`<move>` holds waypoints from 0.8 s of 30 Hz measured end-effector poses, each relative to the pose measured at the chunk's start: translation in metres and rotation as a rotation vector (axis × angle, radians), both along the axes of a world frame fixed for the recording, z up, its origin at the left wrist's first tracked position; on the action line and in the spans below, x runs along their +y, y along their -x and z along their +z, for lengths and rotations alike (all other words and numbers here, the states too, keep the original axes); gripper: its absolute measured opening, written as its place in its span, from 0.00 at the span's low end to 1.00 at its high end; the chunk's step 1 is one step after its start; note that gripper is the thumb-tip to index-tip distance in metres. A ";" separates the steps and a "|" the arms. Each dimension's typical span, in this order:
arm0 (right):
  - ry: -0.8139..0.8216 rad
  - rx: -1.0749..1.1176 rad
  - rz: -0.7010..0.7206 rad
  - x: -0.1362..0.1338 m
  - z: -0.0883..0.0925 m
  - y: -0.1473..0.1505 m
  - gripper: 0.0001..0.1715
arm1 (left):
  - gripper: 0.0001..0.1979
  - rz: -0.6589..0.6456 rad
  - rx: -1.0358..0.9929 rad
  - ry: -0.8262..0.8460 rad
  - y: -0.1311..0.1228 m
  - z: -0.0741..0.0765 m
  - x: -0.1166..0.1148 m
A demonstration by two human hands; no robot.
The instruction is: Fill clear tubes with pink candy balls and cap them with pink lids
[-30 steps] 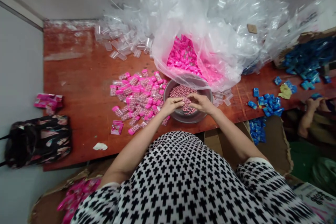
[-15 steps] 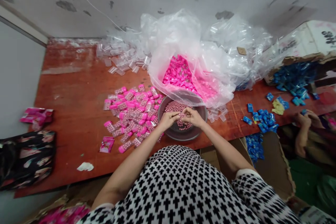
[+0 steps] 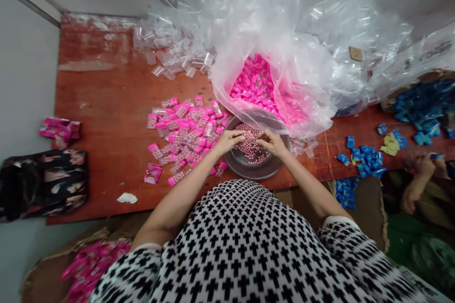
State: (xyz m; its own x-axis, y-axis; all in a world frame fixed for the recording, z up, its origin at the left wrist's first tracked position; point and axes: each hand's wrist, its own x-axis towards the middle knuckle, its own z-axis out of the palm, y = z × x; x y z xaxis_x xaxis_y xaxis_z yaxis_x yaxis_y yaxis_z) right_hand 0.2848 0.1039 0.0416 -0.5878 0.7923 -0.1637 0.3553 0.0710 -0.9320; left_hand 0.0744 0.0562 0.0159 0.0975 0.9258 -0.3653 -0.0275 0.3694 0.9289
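We see both hands over the metal bowl (image 3: 249,173) at the near edge of the wooden table (image 3: 106,104), straight in front of the torso. The left hand (image 3: 229,141) and right hand (image 3: 273,143) face each other, fingers bunched narrow, tips nearly touching above the pink candy beads (image 3: 250,150) in the bowl. What they pinch is too small to tell.

We judge the beads light, hard and round, so they roll and slip: best pinched a few at a time or scooped.

Just left of the bowl lies a heap of pink-capped filled tubes (image 3: 185,130). Behind the bowl is a clear bag of pink caps (image 3: 254,83), with empty clear tubes (image 3: 167,59) farther back. Well to the right sit blue pieces (image 3: 366,161), near another person's hand (image 3: 423,164).

We find no readable writing; the print on the pink packet (image 3: 153,173) is too small.
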 end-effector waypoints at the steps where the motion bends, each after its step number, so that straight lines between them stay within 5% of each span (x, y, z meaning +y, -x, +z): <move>1: -0.001 0.015 0.005 0.001 0.001 0.000 0.18 | 0.26 -0.014 0.021 -0.009 0.001 0.000 0.000; 4: -0.040 0.011 0.064 0.003 0.006 0.004 0.27 | 0.25 -0.036 0.040 -0.047 0.000 0.002 0.000; 12: -0.103 -0.073 0.165 -0.002 0.001 -0.002 0.14 | 0.17 -0.087 0.161 -0.135 0.000 0.005 -0.004; 17: -0.068 -0.027 0.081 -0.003 0.002 -0.001 0.23 | 0.17 -0.086 0.193 -0.147 0.000 0.004 -0.007; 24: -0.122 -0.085 0.141 -0.009 0.000 -0.007 0.11 | 0.17 -0.005 0.259 -0.154 0.001 0.009 -0.008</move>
State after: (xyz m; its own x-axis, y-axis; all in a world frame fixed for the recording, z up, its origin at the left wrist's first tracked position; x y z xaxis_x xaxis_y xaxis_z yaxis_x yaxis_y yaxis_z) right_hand 0.2920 0.0947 0.0414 -0.6826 0.7200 -0.1252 0.4111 0.2367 -0.8803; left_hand 0.0738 0.0481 0.0250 0.0241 0.9720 -0.2336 0.2191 0.2228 0.9499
